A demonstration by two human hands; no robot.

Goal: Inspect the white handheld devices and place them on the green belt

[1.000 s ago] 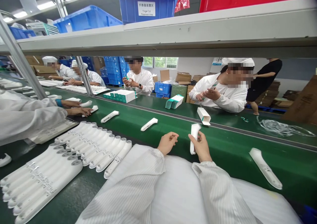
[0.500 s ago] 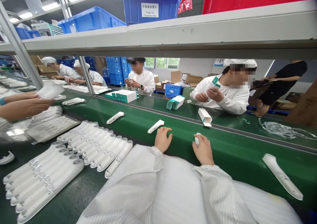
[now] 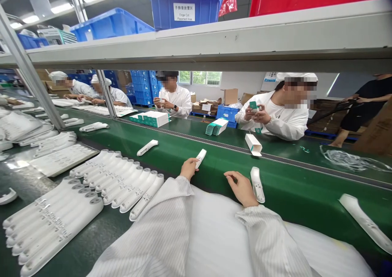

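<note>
My left hand [image 3: 189,168] is closed on the near end of a white, curved plastic housing [image 3: 201,157], which is tilted on the green conveyor belt [image 3: 214,162]. The fingertips partly cover that end. Nothing is in my right hand [image 3: 241,188]; it is over the belt with its fingers apart. Just to its right lies another white housing [image 3: 257,184], bent at the top with small holes along its face. A similar housing [image 3: 147,147] lies farther left on the belt, and one more [image 3: 366,224] is at the far right.
Rows of white housings [image 3: 116,179] lie on the dark table at left. Across the belt, co-workers in white sit near boxes [image 3: 150,119] and an open carton [image 3: 253,144]. A shelf [image 3: 196,44] with blue bins [image 3: 185,7] spans above. Coiled clear tubing [image 3: 346,158] lies at right.
My left hand has moved left and down and taken hold of a housing, now turned more upright. My right hand has let go of its housing, which lies beside it. Another person's hands left the view.
</note>
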